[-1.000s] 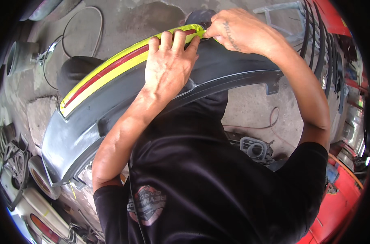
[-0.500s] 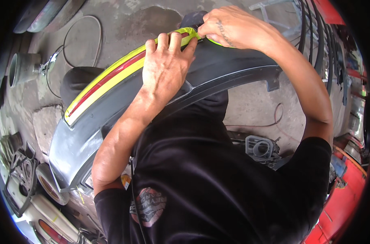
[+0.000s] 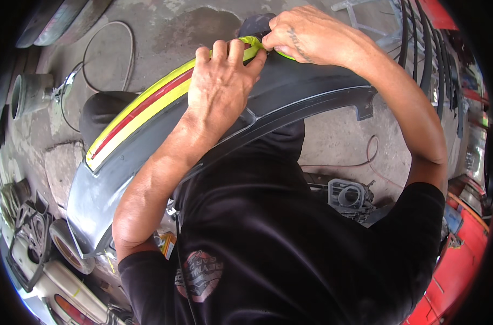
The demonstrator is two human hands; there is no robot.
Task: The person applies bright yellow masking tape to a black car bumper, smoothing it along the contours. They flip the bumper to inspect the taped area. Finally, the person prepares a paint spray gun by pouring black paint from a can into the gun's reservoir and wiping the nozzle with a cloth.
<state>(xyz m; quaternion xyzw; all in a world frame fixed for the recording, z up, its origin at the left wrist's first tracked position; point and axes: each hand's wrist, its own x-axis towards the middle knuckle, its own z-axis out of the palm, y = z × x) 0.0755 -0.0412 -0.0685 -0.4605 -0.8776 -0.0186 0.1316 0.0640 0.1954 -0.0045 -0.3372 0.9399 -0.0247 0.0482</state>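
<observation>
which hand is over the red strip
The left hand: it covers part of the red strip, while the right hand pinches yellow tape past the strip's right end.

Black shirt [image 3: 306, 233], landmark: one rounded emblem [image 3: 200, 276] in red and grey on its left chest, bearing pale block capitals in stacked lines, tilted, with folds and a dark cord [image 3: 188, 287] over its left part; lettering only partly legible. Beyond the shirt's upper edge, toward its right: one line of dark handwritten-style script [image 3: 296, 43] on the back of the right hand [image 3: 298, 33], running slantwise, blurred. Between the shirt's left sleeve and its chest: one orange-and-yellow pack [image 3: 167, 245], any print too small to read.
</observation>
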